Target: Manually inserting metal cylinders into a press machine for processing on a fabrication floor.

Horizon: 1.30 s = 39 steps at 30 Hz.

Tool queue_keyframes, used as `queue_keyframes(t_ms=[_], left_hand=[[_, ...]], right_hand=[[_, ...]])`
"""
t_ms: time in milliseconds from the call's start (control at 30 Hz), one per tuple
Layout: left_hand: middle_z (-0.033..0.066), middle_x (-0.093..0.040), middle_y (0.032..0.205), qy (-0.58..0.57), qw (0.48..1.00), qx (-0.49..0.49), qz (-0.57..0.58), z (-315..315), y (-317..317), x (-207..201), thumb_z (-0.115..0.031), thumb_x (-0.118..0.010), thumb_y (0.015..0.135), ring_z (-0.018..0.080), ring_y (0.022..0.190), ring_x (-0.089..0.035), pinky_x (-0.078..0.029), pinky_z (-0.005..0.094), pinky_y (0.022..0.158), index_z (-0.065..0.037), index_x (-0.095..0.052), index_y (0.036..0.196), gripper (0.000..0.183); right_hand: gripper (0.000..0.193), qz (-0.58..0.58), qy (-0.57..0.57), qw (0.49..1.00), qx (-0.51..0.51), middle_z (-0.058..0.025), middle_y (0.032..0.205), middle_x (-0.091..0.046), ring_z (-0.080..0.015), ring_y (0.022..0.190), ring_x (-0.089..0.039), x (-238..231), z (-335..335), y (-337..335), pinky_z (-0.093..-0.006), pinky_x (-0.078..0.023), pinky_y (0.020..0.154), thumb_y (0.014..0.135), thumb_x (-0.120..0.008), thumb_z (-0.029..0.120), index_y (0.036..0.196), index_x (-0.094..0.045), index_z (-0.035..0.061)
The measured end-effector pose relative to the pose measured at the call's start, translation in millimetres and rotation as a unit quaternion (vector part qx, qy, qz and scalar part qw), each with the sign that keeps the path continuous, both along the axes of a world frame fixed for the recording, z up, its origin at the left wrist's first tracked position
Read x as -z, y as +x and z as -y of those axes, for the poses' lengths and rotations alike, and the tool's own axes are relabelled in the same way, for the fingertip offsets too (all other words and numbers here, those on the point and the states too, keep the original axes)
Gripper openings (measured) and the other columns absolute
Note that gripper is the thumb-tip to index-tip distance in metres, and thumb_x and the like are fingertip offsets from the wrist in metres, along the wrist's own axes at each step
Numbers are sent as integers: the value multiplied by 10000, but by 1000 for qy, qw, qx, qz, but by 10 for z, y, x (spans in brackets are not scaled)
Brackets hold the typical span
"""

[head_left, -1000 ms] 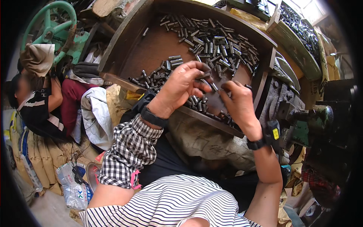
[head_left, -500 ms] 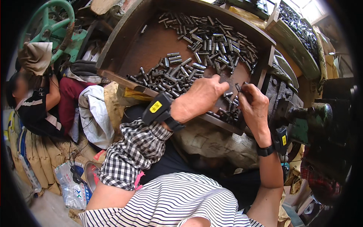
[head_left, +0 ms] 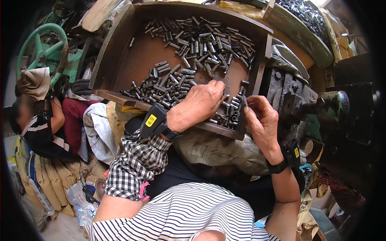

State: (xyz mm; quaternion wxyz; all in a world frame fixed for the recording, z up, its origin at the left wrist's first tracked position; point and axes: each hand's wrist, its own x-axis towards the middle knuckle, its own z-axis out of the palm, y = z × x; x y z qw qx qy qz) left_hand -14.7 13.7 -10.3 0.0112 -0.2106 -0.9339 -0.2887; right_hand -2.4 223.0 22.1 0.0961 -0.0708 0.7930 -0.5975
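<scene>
A brown wooden tray in front of me holds many short metal tubes, shiny and dark. My left hand is over the tray's near side, fingers curled in, and whatever they hold is hidden. Just past its fingertips a smaller group of tubes fills the near right corner. At the tray's right wall my right hand pinches a dark metal tube between thumb and fingers. Both wrists wear black straps with box-shaped devices.
A dark, greasy machine stands close on the right. Another bin of metal pieces is at the far right. On the left are a green handwheel and another person. A pale sack lies below the tray.
The view has shifted, so the tray sits further left. My right hand has come back from over the tubes to the tray's right wall with a tube. My left fingers have drawn in.
</scene>
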Motion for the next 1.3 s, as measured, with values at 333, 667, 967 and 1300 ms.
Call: queue_keyframes(t_ms=[333, 667, 967, 1300], left_hand=[[-28, -612, 770, 468, 767, -38, 438, -41, 29, -185, -201, -610, 940, 22, 562, -559, -453, 168, 472, -39, -602, 1037, 188], [-7, -611, 821, 568, 674, -56, 469, -50, 36, -128, -134, -615, 929, 23, 639, -564, -475, 157, 509, -29, -584, 1086, 191], [13, -602, 743, 551, 687, -77, 467, -57, 42, -117, -153, -613, 937, 28, 531, -532, -436, 155, 463, -27, -589, 1030, 158], [21, -605, 739, 551, 677, -96, 478, -111, 76, -101, -162, -604, 941, 27, 507, -495, -400, 175, 448, -10, -595, 1038, 181]], right_hand=[[108, 161, -180, 970, 24, -2, 768, -618, -17, 546, -525, 99, -78, -66, -168, -451, 478, 907, -603, 70, 965, -655, -4], [132, 198, -226, 953, 27, -29, 768, -633, -49, 537, -560, 140, -119, -84, -176, -446, 468, 907, -614, 105, 971, -650, -4], [133, 212, -260, 942, 24, -43, 770, -642, -56, 535, -569, 162, -104, -65, -171, -454, 461, 905, -641, 117, 972, -639, 3], [93, 186, -235, 953, 41, -52, 759, -643, -84, 560, -613, 85, -74, -31, -189, -483, 480, 892, -648, 72, 930, -600, 2]])
